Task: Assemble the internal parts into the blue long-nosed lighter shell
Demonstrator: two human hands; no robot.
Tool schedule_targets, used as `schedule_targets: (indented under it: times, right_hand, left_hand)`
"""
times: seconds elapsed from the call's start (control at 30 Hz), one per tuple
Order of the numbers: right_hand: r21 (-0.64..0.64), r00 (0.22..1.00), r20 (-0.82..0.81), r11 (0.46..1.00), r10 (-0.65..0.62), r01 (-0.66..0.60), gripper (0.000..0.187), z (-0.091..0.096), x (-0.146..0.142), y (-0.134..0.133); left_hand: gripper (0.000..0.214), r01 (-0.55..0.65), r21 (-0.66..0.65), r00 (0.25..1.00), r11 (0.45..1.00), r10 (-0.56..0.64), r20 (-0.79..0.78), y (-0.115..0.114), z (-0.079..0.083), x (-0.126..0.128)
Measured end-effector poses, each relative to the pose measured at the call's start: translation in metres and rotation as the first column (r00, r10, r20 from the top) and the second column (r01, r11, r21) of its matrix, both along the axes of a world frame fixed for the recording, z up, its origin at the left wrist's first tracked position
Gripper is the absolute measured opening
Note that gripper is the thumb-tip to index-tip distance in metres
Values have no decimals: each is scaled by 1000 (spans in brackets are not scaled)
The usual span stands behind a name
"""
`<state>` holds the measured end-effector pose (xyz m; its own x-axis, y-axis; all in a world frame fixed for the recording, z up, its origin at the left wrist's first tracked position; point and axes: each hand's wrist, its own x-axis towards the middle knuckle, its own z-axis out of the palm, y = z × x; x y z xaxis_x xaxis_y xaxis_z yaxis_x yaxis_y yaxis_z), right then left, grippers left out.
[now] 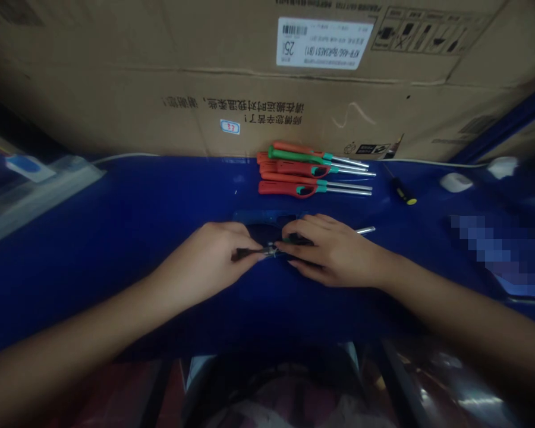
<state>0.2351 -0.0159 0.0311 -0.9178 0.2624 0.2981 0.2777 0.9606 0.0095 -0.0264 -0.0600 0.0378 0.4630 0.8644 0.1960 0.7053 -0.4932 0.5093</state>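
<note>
My left hand [214, 252] is closed in a pinch on a thin dark tool [249, 252] whose tip meets a small shiny part at the middle of the blue table [129, 226]. My right hand [332, 249] lies closed over a lighter [365, 230]; only its metal tube sticks out to the right and a bit of green shows under the fingers. Both hands rest over a dark flat fixture [261, 229]. Behind them lies a pile of red, orange and green long-nosed lighters [310, 171], metal tubes pointing right.
A large cardboard box [249, 77] walls off the back of the table. A small black screwdriver with a yellow end [401, 191] lies right of the pile. White objects [455, 181] sit at the far right. A clear plastic case [35, 184] stands at the left.
</note>
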Motion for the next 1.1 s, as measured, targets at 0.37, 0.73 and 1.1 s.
schedule_targets:
  times: [0.37,0.73,1.1]
  right_hand:
    - [124,999,24,992,-36,33,30,0,-7,-8]
    - [183,994,-27,977,-107,110,26,-2,-19,-19]
    - [-49,978,-111,984,-178,174,29,0,-6,-10]
  left_hand:
    - [13,27,4,998,1000,-27,-50,0,-2,0]
    - [10,-8,32,1000,999,9,-12,0,-5,0]
    - [14,6,45,999,999,-4,-34,-2,-2,1]
